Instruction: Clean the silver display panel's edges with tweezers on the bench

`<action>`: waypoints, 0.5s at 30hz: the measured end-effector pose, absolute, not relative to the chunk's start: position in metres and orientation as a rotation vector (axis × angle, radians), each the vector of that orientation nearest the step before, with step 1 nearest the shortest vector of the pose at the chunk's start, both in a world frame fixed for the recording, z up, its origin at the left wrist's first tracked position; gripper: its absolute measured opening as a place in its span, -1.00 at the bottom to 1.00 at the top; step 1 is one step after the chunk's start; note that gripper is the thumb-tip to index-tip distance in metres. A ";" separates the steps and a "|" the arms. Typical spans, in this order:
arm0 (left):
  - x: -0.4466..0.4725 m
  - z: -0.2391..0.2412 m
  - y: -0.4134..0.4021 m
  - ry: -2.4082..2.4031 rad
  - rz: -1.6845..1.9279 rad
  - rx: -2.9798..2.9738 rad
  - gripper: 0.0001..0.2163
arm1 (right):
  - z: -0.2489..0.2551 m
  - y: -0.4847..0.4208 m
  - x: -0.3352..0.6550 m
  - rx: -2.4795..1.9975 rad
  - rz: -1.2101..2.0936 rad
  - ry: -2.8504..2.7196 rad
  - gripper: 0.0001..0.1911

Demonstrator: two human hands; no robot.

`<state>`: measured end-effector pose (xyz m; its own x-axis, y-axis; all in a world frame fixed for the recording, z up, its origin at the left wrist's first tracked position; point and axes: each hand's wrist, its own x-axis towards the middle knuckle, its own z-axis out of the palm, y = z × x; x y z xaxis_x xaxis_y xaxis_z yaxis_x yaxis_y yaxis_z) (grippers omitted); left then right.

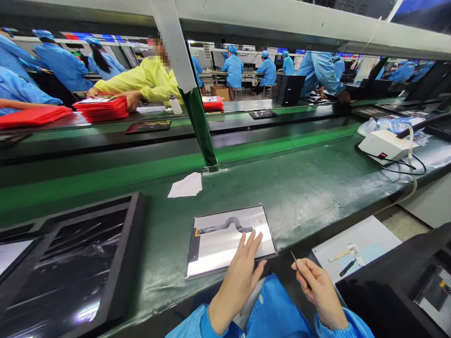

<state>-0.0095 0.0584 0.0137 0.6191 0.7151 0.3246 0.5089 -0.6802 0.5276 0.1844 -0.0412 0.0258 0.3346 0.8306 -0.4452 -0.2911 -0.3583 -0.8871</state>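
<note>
A flat display panel (218, 256) with a silvery back lies on the green bench, near its front edge. Across its upper part runs a dark curved flex cable (232, 221), with an orange piece at its left end. My left hand (241, 270) rests on the panel with fingers stretched out, the tips by the cable's right end. Off the panel's right corner, my right hand (317, 284) pinches thin, dark, pointed tweezers (294, 257), tip up and to the left. Most of the tweezers is hidden by the fingers.
A black foam tray (136, 225) with wrapped panels stands left. White paper (186, 185) lies by a green-wrapped post (200, 126). At right are a white device (384, 145) with cables, a white board (377, 230) with small tools, and a black tray (387, 286). Co-workers sit beyond the conveyor.
</note>
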 end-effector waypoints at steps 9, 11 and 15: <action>-0.010 0.013 0.059 0.963 0.720 2.474 -0.40 | 0.036 -0.040 0.186 -1.525 1.213 -0.443 -0.32; -0.010 0.013 0.059 0.967 0.720 2.469 -0.40 | 0.037 -0.040 0.187 -1.523 1.204 -0.433 -0.32; -0.009 0.012 0.059 0.967 0.720 2.463 -0.41 | 0.038 -0.041 0.191 -1.523 1.191 -0.417 -0.31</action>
<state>-0.0094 0.0587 0.0125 0.6284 0.7108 0.3161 0.5067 -0.6823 0.5270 0.1910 -0.0408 0.0384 0.4315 0.7796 -0.4539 -0.3266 -0.3340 -0.8842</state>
